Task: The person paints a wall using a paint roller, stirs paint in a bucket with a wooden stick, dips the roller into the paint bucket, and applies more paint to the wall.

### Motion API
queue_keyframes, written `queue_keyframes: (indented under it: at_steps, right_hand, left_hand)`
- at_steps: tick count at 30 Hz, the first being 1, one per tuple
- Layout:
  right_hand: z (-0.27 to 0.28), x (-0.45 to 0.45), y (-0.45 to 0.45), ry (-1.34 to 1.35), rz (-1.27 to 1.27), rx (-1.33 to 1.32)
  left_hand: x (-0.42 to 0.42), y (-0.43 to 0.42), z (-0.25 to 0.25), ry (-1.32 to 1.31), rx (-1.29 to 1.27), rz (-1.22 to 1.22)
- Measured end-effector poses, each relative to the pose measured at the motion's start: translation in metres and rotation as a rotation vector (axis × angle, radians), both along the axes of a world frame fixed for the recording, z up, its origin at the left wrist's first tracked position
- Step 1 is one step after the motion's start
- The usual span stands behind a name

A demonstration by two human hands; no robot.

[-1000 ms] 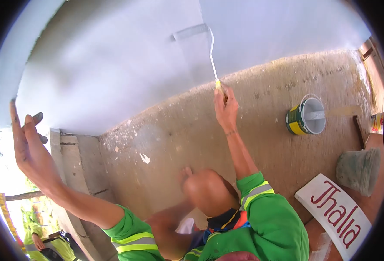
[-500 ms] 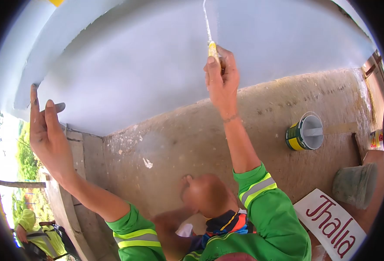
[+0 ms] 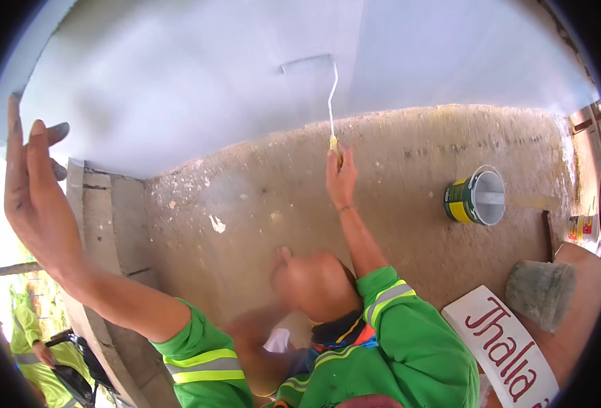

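My right hand (image 3: 342,175) is closed round the yellow handle of a paint roller (image 3: 331,102). The roller's thin white wire frame runs up to its head, which lies against the pale grey-blue painted wall (image 3: 198,81). At the far left my left hand (image 3: 38,183) is raised with its fingers apart and nothing held in it. Grey paint marks its fingers, and the index fingertip is at the edge of the painted surface; contact is hard to judge.
A paint can (image 3: 458,201) stands on the brown floor (image 3: 395,224) to the right. Nearby are a worn bucket (image 3: 538,292) and a lettered white sign (image 3: 494,333). Another person (image 3: 314,285) is close below my arms; a person in a yellow-green jacket (image 3: 25,333) is at lower left.
The right hand has drawn the roller down toward me, bringing its head into sight. My left hand has shifted left, and the view has moved slightly.
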State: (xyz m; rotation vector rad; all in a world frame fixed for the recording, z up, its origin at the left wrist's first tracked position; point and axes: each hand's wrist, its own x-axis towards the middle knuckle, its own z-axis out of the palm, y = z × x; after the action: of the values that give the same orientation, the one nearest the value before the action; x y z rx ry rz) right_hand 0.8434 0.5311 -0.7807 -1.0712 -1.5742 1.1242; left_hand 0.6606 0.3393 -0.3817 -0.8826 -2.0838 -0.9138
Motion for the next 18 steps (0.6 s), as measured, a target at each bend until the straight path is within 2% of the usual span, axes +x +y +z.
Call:
queue_keyframes:
  at_steps: [6, 8, 13, 15, 18]
  right_hand:
    - [-0.082, 0.014, -0.015, -0.098, -0.044, -0.132]
    - [-0.101, 0.016, -0.015, -0.153, -0.049, -0.167]
    - [-0.138, 0.012, -0.011, -0.230, -0.062, -0.256]
    - [-0.143, 0.010, -0.010, -0.264, -0.068, -0.276]
    - [-0.139, 0.009, -0.009, -0.271, -0.081, -0.241]
  left_hand:
    - [-0.009, -0.003, -0.004, 0.173, -0.089, 0.104]
    - [-0.018, -0.012, -0.002, 0.045, -0.145, 0.274]
    - [-0.004, -0.003, -0.005, 0.076, -0.108, 0.352]
    - [-0.016, -0.011, 0.004, 0.064, -0.185, 0.309]
    - [-0.012, -0.007, 0.004, 0.212, -0.162, 0.214]
